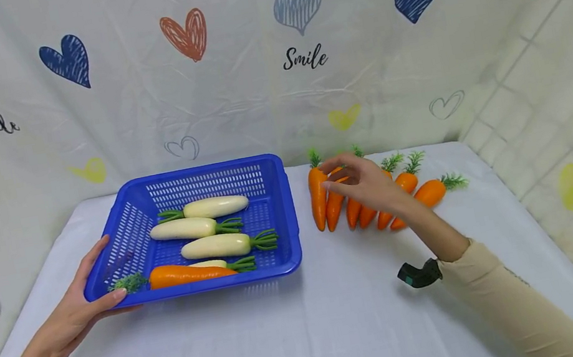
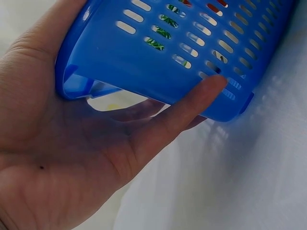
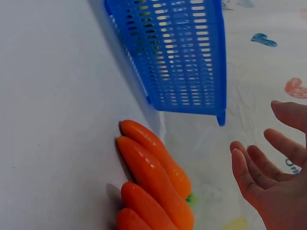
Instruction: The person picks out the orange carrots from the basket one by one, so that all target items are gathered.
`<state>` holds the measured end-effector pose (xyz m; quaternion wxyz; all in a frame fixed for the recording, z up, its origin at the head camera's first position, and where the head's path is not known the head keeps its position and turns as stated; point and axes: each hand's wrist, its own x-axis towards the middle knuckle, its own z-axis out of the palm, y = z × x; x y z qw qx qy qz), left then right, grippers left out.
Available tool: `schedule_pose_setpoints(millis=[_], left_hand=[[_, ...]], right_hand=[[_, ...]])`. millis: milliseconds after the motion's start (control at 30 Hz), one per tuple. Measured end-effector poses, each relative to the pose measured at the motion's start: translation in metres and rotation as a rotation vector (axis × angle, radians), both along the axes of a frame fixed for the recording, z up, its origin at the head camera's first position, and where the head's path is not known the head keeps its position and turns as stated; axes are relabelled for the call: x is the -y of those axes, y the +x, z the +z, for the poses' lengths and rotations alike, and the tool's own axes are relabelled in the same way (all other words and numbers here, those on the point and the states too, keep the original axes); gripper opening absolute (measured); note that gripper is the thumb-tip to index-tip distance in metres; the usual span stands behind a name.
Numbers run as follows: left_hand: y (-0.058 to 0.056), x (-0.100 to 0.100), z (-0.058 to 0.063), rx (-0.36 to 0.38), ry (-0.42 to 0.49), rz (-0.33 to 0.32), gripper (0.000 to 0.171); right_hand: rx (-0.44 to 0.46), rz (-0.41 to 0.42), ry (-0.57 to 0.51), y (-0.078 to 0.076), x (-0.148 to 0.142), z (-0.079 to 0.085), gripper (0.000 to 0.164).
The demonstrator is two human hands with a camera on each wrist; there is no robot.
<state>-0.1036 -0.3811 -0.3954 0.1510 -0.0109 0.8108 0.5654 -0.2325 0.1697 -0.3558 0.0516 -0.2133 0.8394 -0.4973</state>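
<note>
My left hand (image 1: 72,312) grips the front left corner of a blue plastic basket (image 1: 268,272), thumb at the front rim and other fingers along the left side. In the left wrist view a finger lies against the slotted basket wall (image 2: 120,62). Inside lie several white radishes (image 1: 215,247) with green stems and one orange carrot (image 1: 183,274) along the front wall. Over a row of carrots on the table, my right hand (image 1: 363,181) hovers with fingers spread and loosely bent, nearest the leftmost carrot (image 1: 318,198). The right wrist view shows nothing in that hand (image 3: 278,177), apart from the carrots (image 3: 156,175).
A white cloth (image 1: 313,338) covers the table. Right of the basket, several carrots lie side by side with green tops toward the back, the rightmost carrot (image 1: 430,193) slanting. Behind stands a pale curtain (image 1: 248,84) printed with hearts and "Smile".
</note>
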Motion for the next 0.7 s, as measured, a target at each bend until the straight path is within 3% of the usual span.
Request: schedule_pose_setpoints(millis=[433,700], left_hand=[[0.001,0.000,0.000,0.006,0.002,0.003,0.097],[0.001,-0.002,0.002,0.006,0.008,0.003,0.097]], right_hand=[[-0.003,0.103,-0.118,0.008,0.034,0.001,0.033],[-0.009,0.195,-0.160,0.011,0.058,0.003,0.038]])
